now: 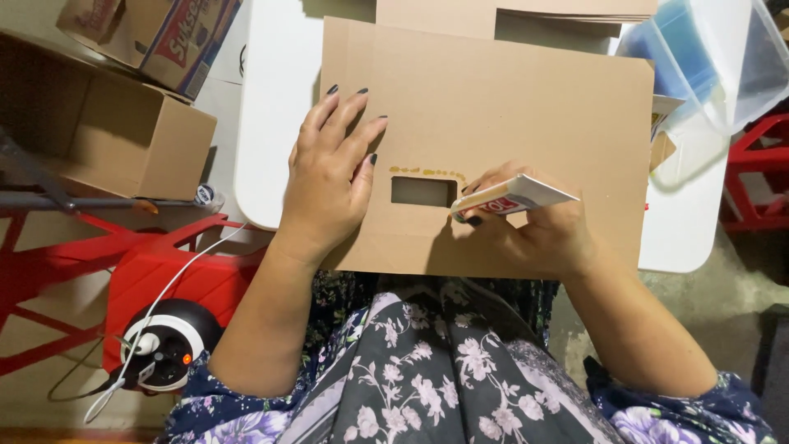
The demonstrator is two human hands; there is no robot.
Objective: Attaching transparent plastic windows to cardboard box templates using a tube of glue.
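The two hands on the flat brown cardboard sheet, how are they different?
The left hand lies flat and open, fingers spread, pressing the flat brown cardboard sheet; the right hand is curled shut around a small white and red glue tube. The left holds nothing; the right squeezes glue beside the rectangular cut-out. Both have dark-painted nails.

A white table stood in the middle of the room. To its left sat an open brown carton, and behind that a printed box lay tilted. Below the table's left corner stood a red stool, with a black and white cable reel just beside it, its white cord running up toward the table. On the table's right end rested a clear plastic tub. Beyond that edge stood a red frame.
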